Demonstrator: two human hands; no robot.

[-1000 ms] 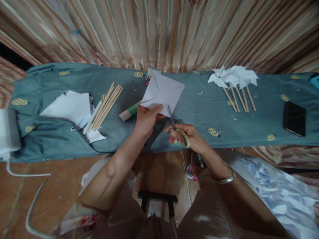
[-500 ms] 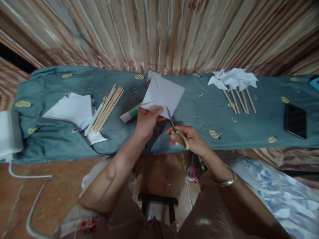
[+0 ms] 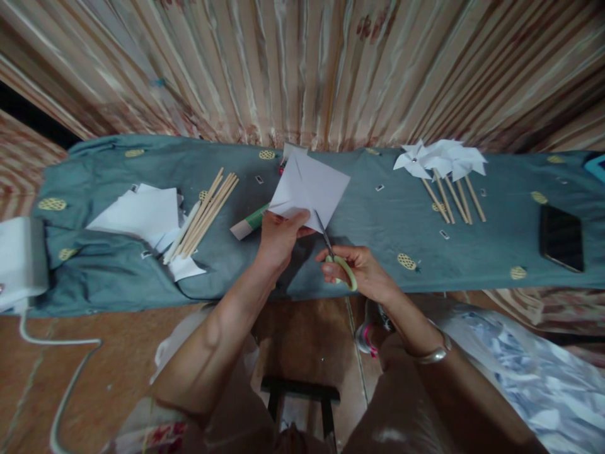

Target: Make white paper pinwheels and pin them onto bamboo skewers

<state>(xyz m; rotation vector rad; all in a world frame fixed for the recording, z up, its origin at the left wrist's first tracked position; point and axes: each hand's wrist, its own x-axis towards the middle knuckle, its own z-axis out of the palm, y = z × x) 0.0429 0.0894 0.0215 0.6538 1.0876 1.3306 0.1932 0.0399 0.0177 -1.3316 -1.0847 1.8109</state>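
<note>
A square sheet of white paper (image 3: 316, 183), with slits running in from its corners, is pinched at its near left edge by my left hand (image 3: 281, 236). My right hand (image 3: 357, 268) grips scissors (image 3: 344, 272) with pale green handles. Their blades lie at the paper's near corner, just right of my left thumb. Partly under the paper is a green and white box (image 3: 250, 222). Left of it lie several wooden sticks (image 3: 208, 214) and a stack of white paper (image 3: 137, 214).
Several paper pinwheels on sticks (image 3: 442, 161) lie at the back right of the cloth-covered table (image 3: 368, 221). A black phone (image 3: 561, 238) rests near the right end. At the left end stands a white device (image 3: 21, 261) with a cable. A pleated curtain (image 3: 302, 75) hangs behind.
The whole view has shifted slightly, so the table sits a little lower. Both hands keep their holds, with the scissors still at the paper's near corner.
</note>
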